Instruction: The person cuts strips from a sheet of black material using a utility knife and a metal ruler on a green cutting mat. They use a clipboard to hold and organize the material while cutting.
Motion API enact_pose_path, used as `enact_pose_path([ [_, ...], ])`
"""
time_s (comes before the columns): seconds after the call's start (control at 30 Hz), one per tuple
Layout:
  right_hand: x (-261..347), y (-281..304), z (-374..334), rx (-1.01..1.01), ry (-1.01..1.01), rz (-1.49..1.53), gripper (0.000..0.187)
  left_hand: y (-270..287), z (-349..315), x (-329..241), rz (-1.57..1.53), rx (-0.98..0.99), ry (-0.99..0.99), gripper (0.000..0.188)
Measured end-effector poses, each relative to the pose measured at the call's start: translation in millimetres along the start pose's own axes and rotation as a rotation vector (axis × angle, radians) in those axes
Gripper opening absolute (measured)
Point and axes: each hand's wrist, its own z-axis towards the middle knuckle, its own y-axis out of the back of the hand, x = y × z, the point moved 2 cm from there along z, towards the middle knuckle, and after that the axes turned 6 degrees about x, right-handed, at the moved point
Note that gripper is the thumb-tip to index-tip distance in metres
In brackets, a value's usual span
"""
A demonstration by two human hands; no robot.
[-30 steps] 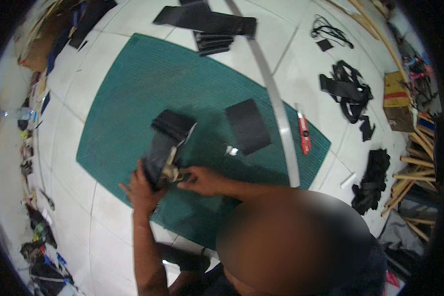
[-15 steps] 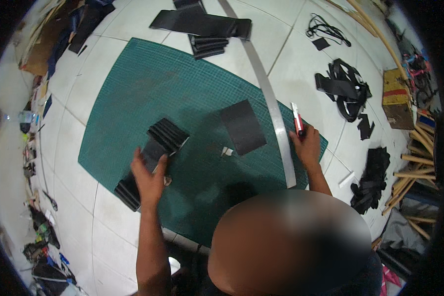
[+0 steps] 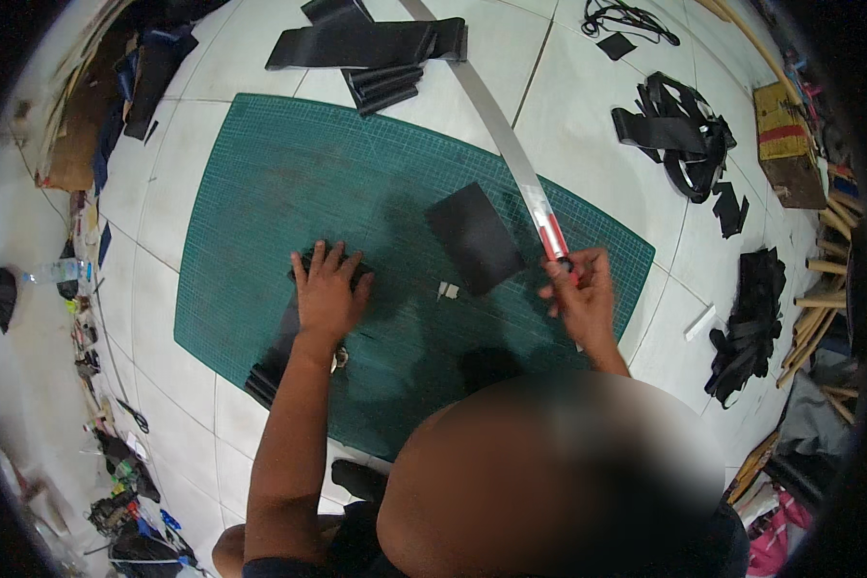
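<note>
Left hand [image 3: 329, 294] flat, fingers spread, pressing black strap stack [image 3: 277, 352] onto green cutting mat [image 3: 260, 193] on the tiled floor [image 3: 588, 87]. Right hand [image 3: 580, 297] closed around red utility knife [image 3: 556, 243], at near end of long metal ruler [image 3: 496, 125]. Black rectangular sheet [image 3: 474, 238] between hands, untouched.

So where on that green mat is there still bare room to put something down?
The upper left of the green cutting mat is bare, above the left hand and left of the black square sheet. It is crowded along the metal ruler, where the right hand grips a red utility knife.
</note>
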Motion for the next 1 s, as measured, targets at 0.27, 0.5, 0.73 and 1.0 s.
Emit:
enact_pose_path([
  [0.27,10.0,-69.3,-10.0,0.459,0.007,0.074,0.037,3.6,-38.9,11.7,-0.13,-0.137,0.067,0.041],
  [0.5,-7.2,-100.5,-0.5,0.619,-0.062,0.025,0.035,-10.0,-54.1,22.4,-0.173,-0.195,0.155,0.044],
  [0.73,-24.7,-113.3,-9.0,0.375,0.269,-0.317,0.043,-14.7,-40.1,15.3,-0.3,-0.21,0.27,0.053],
  [1.0,-32.9,-110.6,-45.4,0.442,0.437,-0.911,0.044,-33.2,-41.0,20.9,-0.365,-0.334,0.228,0.05],
])
